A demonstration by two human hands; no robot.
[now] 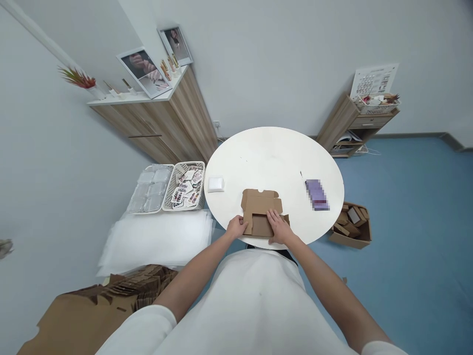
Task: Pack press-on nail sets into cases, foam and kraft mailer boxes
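A brown cardboard box [261, 203], partly folded, lies at the near edge of the white round table. Its lid panel with side flaps stretches away from me, and the low tray part is nearest my body. My left hand [237, 227] pinches the box's left near corner, thumb on top of the cardboard. Across the right side of the tray part rests my right hand [280, 228], its fingers reaching over the cardboard toward the fold and its thumb by the near edge. That hand covers much of the right wall.
On the table [266, 148] are a small white packet stack [216, 184] and a blurred purple item [318, 195]. Left stand baskets of clear cases [150, 190] and printed cards [187, 187], plastic sheets [158, 241] and flat cardboard [92, 315]. A carton of boxes [351, 239] sits right.
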